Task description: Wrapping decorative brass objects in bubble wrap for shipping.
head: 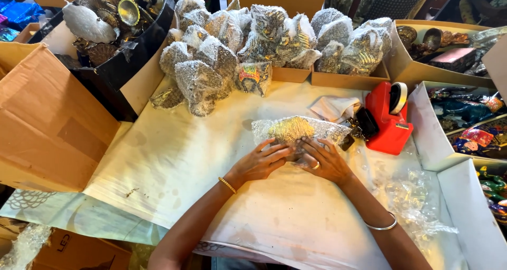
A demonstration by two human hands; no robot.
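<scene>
Bubble-wrapped gold ornament (297, 131) | under both hands (293, 161) | red tape dispenser (390, 118) right

- Two hands are seen, left hand (260, 163) and right hand (326, 162), both laid on one bubble-wrapped gold ornament (293, 131).
- One red tape dispenser (390, 119) is noted.
- One gold bangle (227, 185) and one silver bangle (384, 226) are counted.
- One ring (316, 166) is worn.
- Wrapped figures (200, 82) behind are piled; roughly a dozen, exact count not determinable.
- One black tray (132, 58) of metal pieces is recorded.
</scene>
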